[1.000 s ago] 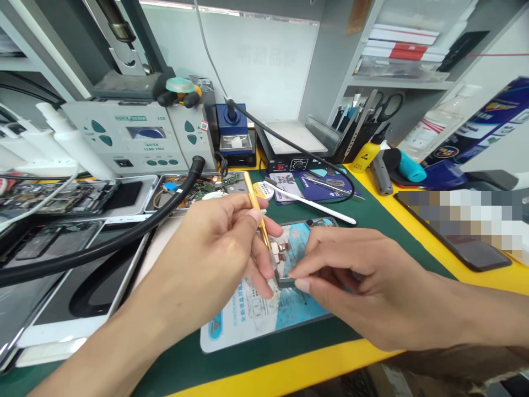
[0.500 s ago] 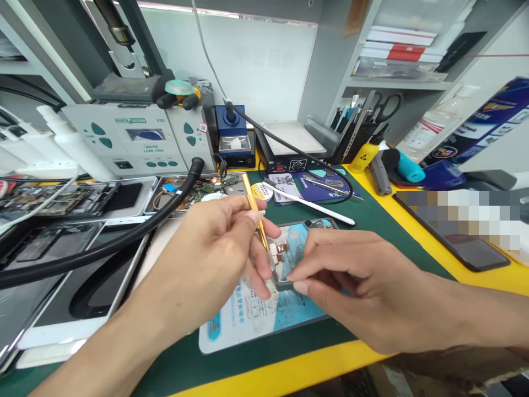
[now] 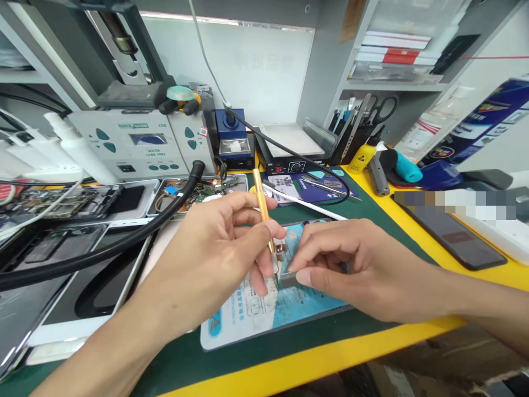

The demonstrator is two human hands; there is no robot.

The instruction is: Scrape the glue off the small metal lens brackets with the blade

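My left hand [image 3: 219, 248] grips a slim gold-handled tool [image 3: 263, 212] like a pen, its tip pointing down at a small grey metal part [image 3: 288, 280]. My right hand [image 3: 351, 270] pinches that part between thumb and forefinger and holds it down on a blue and white phone back [image 3: 264, 309] that lies on the green mat [image 3: 372, 220]. A small copper-coloured flex piece [image 3: 282, 251] shows just behind the tool tip. The fingers hide most of the grey part.
A thick black hose [image 3: 124, 237] crosses opened phones [image 3: 74, 286] at the left. Behind stand a soldering station [image 3: 132, 146], a hot plate [image 3: 289, 143] and a tool holder [image 3: 355, 132]. A white stylus [image 3: 306, 204] lies behind my hands; a dark phone [image 3: 450, 234] lies right.
The view has shifted a little. My left hand has tilted the gold tool more upright and its tip sits closer to the grey part. My right hand keeps its pinch.
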